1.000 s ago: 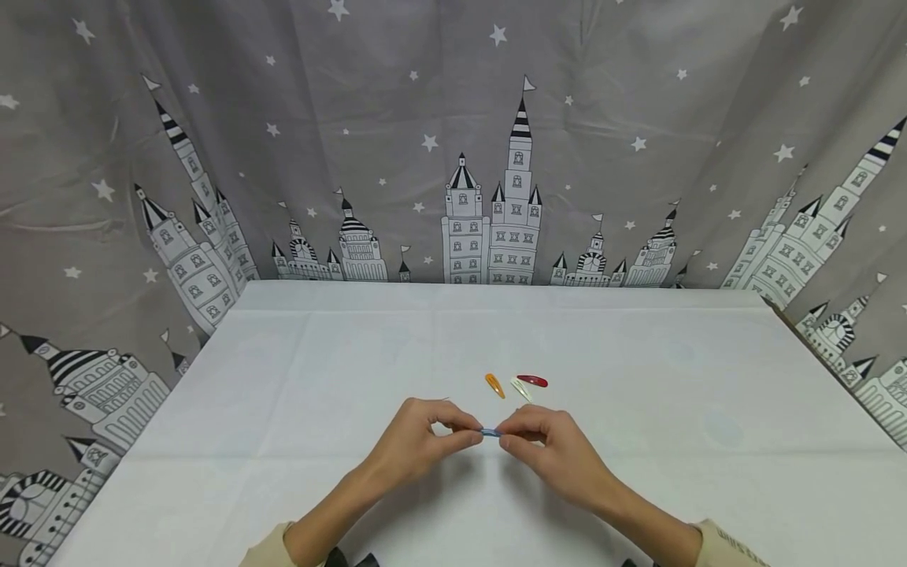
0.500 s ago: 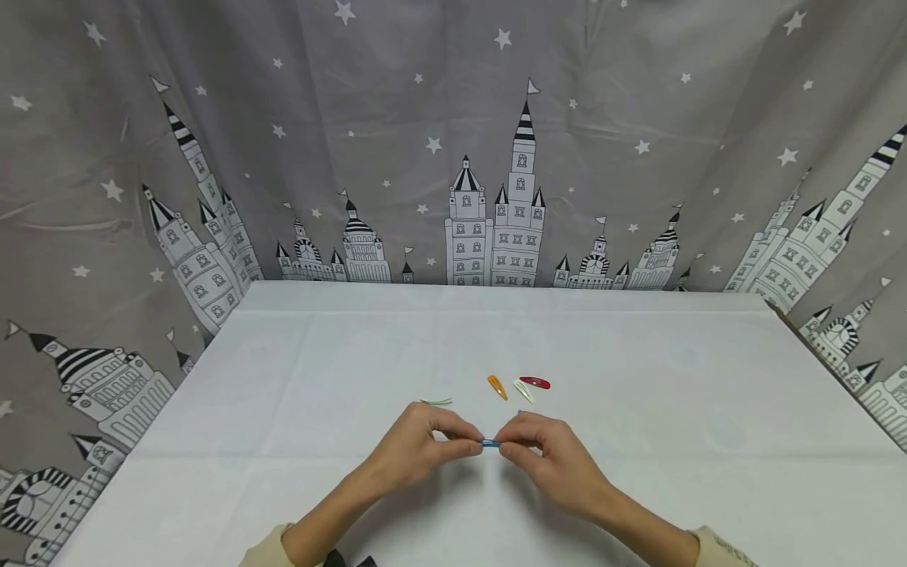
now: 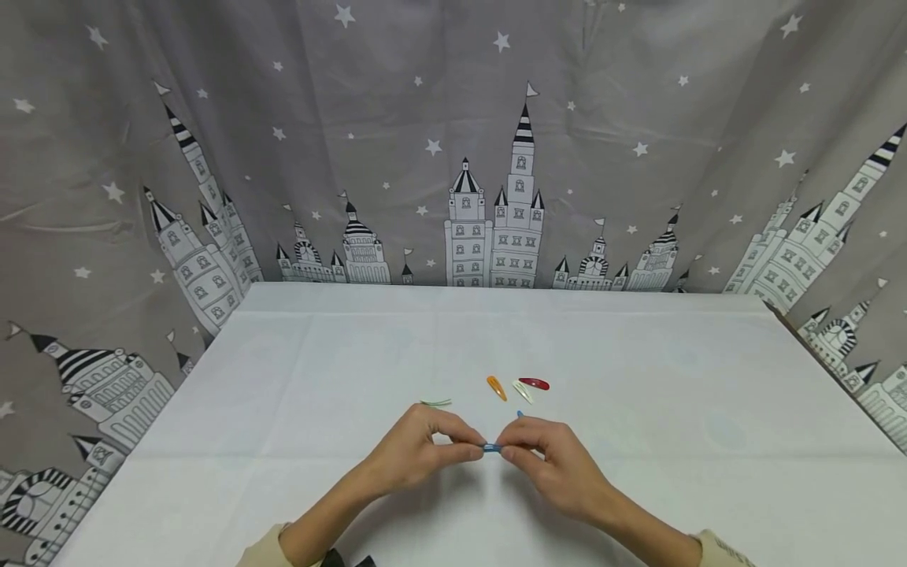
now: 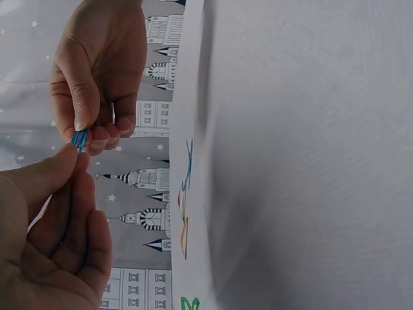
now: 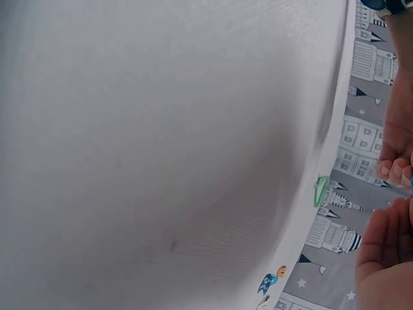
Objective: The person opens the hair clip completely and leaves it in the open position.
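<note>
The thumb and fingers of the left hand (image 3: pixel 423 447) are closed in a pinch on one end of a small, slim, glossy blue hair clip (image 3: pixel 492 447), apparently metal; those of the right hand (image 3: pixel 556 463) pinch its other end, leaving only a short stretch bare between them. The clip is held roughly level above the table, and in the left wrist view its thin blue strips show, though whether it is snapped or sprung cannot be told.

The step in hand looks like working this clip with both hands, perhaps bending or pressing it. The next move seems to call for a firm hold at both ends, since so small a piece could slip or spring away.

Just beyond the right hand, the rounded tip of a second blue clip (image 3: pixel 520 413) shows, the rest hidden. Beyond the left hand lies a thin green clip (image 3: pixel 436 402). Farther out are a teardrop-shaped orange clip (image 3: pixel 497 387), a slim off-white clip (image 3: pixel 523 391) beside it, and a glossy dark red clip (image 3: pixel 534 383) next to that, all on the white-covered table (image 3: pixel 340 354). Behind hangs a grey fabric curtain (image 3: pixel 397 110) printed with white castles and stars.
</note>
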{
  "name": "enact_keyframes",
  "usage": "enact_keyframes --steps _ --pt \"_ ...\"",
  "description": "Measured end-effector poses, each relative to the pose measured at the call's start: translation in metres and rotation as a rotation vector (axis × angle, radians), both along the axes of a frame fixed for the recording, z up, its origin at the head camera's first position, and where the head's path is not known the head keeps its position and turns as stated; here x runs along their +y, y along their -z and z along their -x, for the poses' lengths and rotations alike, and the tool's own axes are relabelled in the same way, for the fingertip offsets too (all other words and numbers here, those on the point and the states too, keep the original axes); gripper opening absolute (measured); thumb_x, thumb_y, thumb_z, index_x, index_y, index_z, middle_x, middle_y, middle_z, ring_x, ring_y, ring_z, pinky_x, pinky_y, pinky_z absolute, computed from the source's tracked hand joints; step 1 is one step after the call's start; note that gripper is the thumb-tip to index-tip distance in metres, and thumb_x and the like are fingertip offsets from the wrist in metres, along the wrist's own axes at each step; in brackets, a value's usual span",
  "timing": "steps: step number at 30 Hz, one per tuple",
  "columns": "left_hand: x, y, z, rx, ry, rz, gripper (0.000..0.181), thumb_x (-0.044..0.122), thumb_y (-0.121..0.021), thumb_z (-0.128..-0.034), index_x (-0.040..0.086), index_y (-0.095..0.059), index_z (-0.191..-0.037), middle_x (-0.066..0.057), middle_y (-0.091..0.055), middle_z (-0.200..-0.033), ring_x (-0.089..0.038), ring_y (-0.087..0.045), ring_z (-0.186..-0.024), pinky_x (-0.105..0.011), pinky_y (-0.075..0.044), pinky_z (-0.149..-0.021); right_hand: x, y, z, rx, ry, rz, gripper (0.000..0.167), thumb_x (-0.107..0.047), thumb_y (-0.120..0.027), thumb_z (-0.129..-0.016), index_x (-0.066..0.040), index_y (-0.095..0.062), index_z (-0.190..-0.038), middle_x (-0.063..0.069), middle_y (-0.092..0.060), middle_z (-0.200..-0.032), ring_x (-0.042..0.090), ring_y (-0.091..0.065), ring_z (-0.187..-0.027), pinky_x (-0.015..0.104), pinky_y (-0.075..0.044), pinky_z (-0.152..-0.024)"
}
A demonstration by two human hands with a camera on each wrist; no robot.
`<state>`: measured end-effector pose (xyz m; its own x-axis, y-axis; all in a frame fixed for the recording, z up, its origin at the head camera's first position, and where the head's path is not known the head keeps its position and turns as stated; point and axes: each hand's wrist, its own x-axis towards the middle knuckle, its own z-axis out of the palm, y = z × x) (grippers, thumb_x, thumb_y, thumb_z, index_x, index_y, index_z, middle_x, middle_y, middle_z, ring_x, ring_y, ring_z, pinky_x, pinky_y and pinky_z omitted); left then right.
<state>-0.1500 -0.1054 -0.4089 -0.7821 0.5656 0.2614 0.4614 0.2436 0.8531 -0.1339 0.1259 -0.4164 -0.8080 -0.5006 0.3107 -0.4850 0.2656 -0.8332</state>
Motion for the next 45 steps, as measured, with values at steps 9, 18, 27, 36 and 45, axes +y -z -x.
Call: enact_keyframes --steps 9,18,27,36,45 --pt "-0.0021 -0.0015 -0.0011 -0.016 0.022 0.009 0.007 0.013 -0.075 -0.0876 0.012 -0.079 -0.093 0.009 -0.074 -0.090 -0.010 -0.068 -0.085 -0.031 -0.053 -0.079 -0.0001 -0.0012 -0.0024 -0.014 -0.016 0.007 0.014 0.000 -0.065 -0.092 -0.009 -0.075 -0.090 0.005 -0.069 -0.089 0.014 -0.061 -0.085 0.029 -0.049 -0.077" --pt "-0.0035 0.0005 -0.0017 0.018 0.035 -0.011 0.008 0.013 -0.074 -0.0887 0.009 -0.079 -0.093 0.005 -0.075 -0.090 -0.010 -0.069 -0.085 -0.032 -0.052 -0.081 -0.0012 -0.0001 -0.0027 -0.012 -0.027 0.027 0.014 0.000 -0.065 -0.092 -0.008 -0.075 -0.091 0.006 -0.069 -0.089 0.014 -0.061 -0.084 0.029 -0.050 -0.076" --pt "-0.0058 0.0010 -0.0026 0.023 0.068 -0.014 0.007 0.007 -0.074 -0.0873 0.010 -0.079 -0.091 0.013 -0.072 -0.089 -0.010 -0.068 -0.084 -0.031 -0.052 -0.079 -0.0020 0.0010 -0.0052 0.008 -0.075 0.076 0.012 0.001 -0.064 -0.092 -0.007 -0.075 -0.091 0.009 -0.069 -0.088 0.015 -0.061 -0.083 0.029 -0.050 -0.076" --pt "-0.0055 0.0005 -0.0038 0.021 0.041 -0.015 0.005 0.009 -0.075 -0.0872 0.011 -0.078 -0.090 0.013 -0.072 -0.087 -0.010 -0.067 -0.081 -0.033 -0.053 -0.076 -0.0026 0.0011 -0.0083 0.014 -0.036 0.083 0.012 -0.003 -0.065 -0.093 -0.010 -0.075 -0.092 0.005 -0.069 -0.088 0.015 -0.062 -0.084 0.029 -0.051 -0.077" --pt "-0.0094 0.0052 -0.0038 0.084 0.012 -0.018 0.003 0.010 -0.077 -0.0853 0.010 -0.079 -0.088 0.010 -0.071 -0.084 -0.009 -0.064 -0.079 -0.034 -0.053 -0.073 -0.0032 0.0030 -0.0099 -0.009 -0.061 0.110 0.011 -0.004 -0.069 -0.090 -0.009 -0.075 -0.099 0.004 -0.068 -0.092 0.016 -0.064 -0.085 0.032 -0.053 -0.081"
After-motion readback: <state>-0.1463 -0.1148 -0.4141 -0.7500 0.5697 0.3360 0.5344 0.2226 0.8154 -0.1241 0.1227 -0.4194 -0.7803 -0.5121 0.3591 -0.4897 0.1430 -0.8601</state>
